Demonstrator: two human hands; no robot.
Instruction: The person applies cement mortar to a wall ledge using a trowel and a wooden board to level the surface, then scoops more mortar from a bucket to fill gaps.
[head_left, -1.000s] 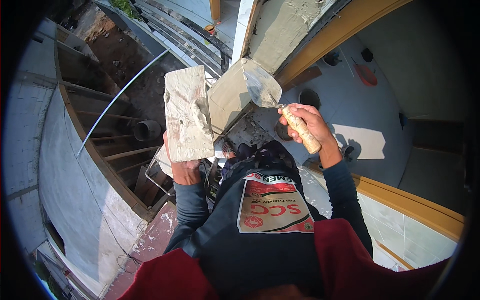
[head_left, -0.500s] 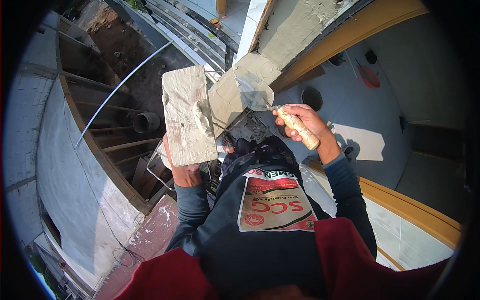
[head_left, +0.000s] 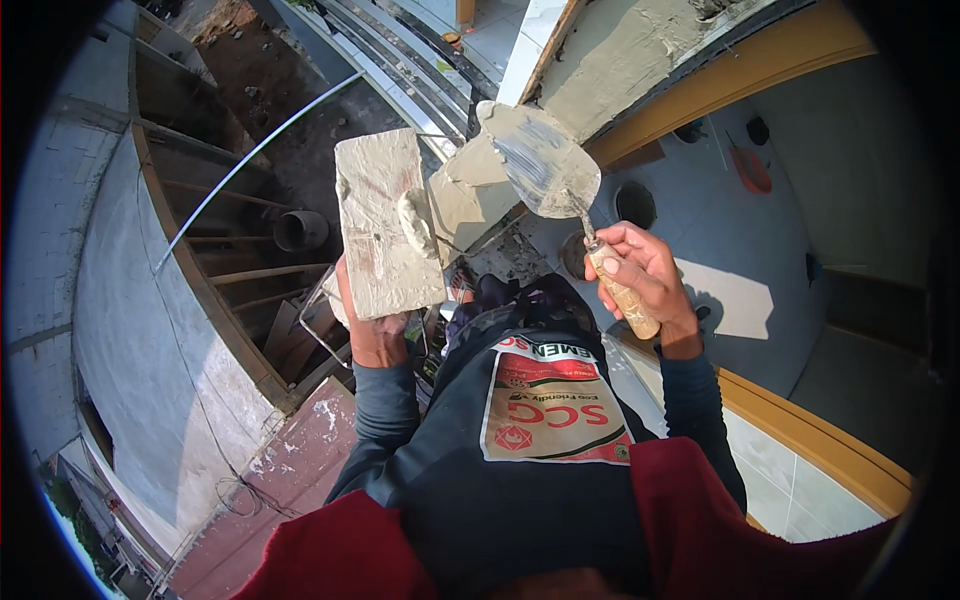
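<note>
left hand (head_left: 378, 335) raised, fingers curled; right hand (head_left: 645, 275) fisted, forearms upright

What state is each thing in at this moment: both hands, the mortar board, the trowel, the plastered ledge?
left hand: gripping the mortar board from below
mortar board: held up, smeared grey, a small lump of mortar on it
right hand: closed on the trowel's wooden handle
trowel: raised, blade coated with thin wet mortar
plastered ledge: covered in grey mortar

The mortar board (head_left: 385, 225) lies left of the trowel (head_left: 545, 160); a mortar lump (head_left: 415, 222) sits on the board; the plastered ledge (head_left: 620, 55) lies behind the trowel.
</note>
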